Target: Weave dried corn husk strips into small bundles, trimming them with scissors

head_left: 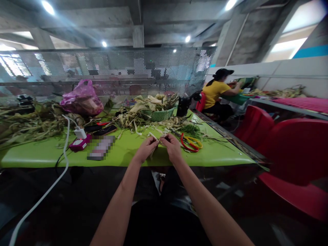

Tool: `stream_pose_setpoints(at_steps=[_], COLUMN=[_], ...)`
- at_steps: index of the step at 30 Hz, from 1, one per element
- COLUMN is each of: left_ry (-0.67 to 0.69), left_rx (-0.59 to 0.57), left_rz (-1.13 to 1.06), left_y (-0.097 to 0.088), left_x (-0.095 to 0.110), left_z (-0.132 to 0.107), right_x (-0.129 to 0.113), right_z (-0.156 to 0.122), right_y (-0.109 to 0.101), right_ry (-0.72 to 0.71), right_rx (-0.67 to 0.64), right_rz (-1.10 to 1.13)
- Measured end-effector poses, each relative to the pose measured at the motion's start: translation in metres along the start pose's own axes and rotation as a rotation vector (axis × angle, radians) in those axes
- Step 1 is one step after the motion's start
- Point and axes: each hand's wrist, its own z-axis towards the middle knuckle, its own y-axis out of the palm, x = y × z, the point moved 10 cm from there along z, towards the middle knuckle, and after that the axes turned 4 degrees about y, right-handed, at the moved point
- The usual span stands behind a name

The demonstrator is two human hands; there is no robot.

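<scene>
The left hand (148,147) and right hand (171,146) nearly meet above the front of the green counter (128,150), the fingers of each pinched on a pale strip (153,136) between them. Scissors (190,149) lie just beside the right hand. Farther back, a basket (162,115) holds dry husks (150,103), with a purple bag (83,99) to its left.

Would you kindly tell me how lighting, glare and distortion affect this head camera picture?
Head view: the ceiling lights flare, and the window at upper right is washed out; head view: the table shows soft sheen, with gloom underneath; head view: the near red chair looks stretched toward the edge, and the pale strip in the left hand lacks fine detail.
</scene>
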Motion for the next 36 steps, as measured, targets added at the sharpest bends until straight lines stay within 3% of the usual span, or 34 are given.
stream_pose_setpoints(at_steps=[5,9,16,18,20,22,25,29,36], left_ry=[-0.009,-0.068,-0.092,-0.097,-0.1,-0.101,-0.095,-0.102,-0.11], left_rx=[-0.011,0.13,0.246,0.288,0.32,0.333,0.322,0.292,0.266], left_rz=[0.01,-0.149,-0.345,-0.399,-0.454,-0.509,-0.567,-0.591,-0.586], left_y=[0.001,-0.015,-0.03,-0.034,-0.037,-0.039,-0.04,-0.039,-0.036], left_x=[-0.004,-0.014,-0.017,-0.02,-0.022,-0.023,-0.023,-0.025,-0.03], left_z=[0.002,-0.001,-0.002,-0.002,-0.001,0.0,0.001,0.003,0.004], right_x=[-0.003,-0.005,-0.006,-0.015,-0.033,-0.052,-0.06,-0.054,-0.051], right_z=[0.0,0.001,-0.001,-0.004,-0.011,-0.022,-0.035,-0.047,-0.049], right_y=[-0.002,0.005,0.006,0.004,0.004,0.013,0.041,0.069,0.081], right_ry=[-0.012,-0.01,-0.051,-0.104,-0.244,-0.42,-0.555,-0.621,-0.63], right_rx=[0.023,-0.033,-0.031,-0.001,0.048,0.049,-0.093,-0.259,-0.294], right_rz=[-0.019,-0.034,-0.11,-0.179,-0.317,-0.493,-0.73,-0.953,-1.098])
